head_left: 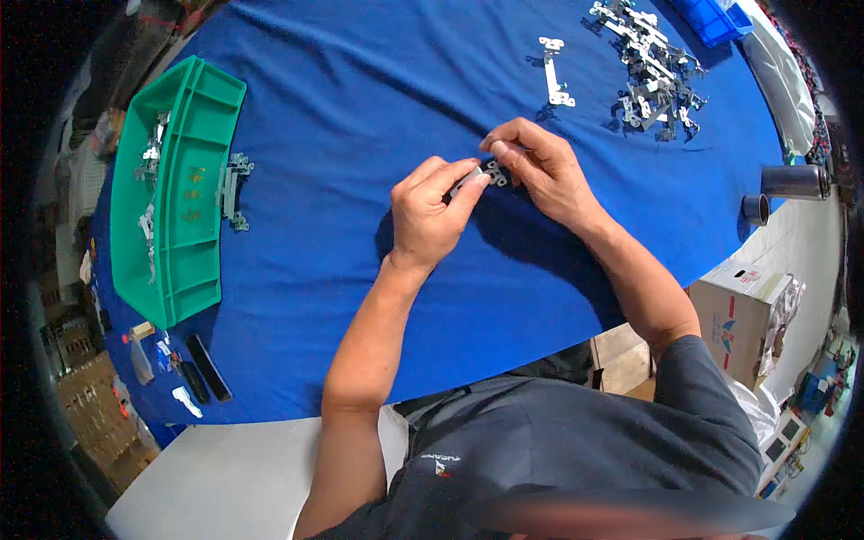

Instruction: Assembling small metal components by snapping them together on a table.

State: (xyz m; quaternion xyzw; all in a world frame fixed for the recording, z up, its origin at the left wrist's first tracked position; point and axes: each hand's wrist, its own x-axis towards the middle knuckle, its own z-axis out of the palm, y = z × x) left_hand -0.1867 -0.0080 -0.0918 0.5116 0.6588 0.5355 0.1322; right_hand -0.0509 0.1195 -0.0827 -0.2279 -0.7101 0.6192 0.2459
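Observation:
Over the middle of the blue cloth, my left hand (430,214) pinches a small silvery metal bracket (496,175) with cut-out ends between thumb and fingers. Part of the bracket is hidden behind those fingers. My right hand (547,173) is closed at the bracket's other end, thumb and index finger pressed together just above it. What sits between those two fingertips is too small to make out. A similar long bracket (553,74) lies by itself on the cloth beyond my right hand.
At the far right lies a tangled pile of metal brackets (661,76), near a blue bin (711,20). A green divided tray (133,225) stands at left with brackets inside; more brackets (234,192) rest against it. Dark cylinders (792,183) sit at the right edge. Small tools (192,380) lie front left.

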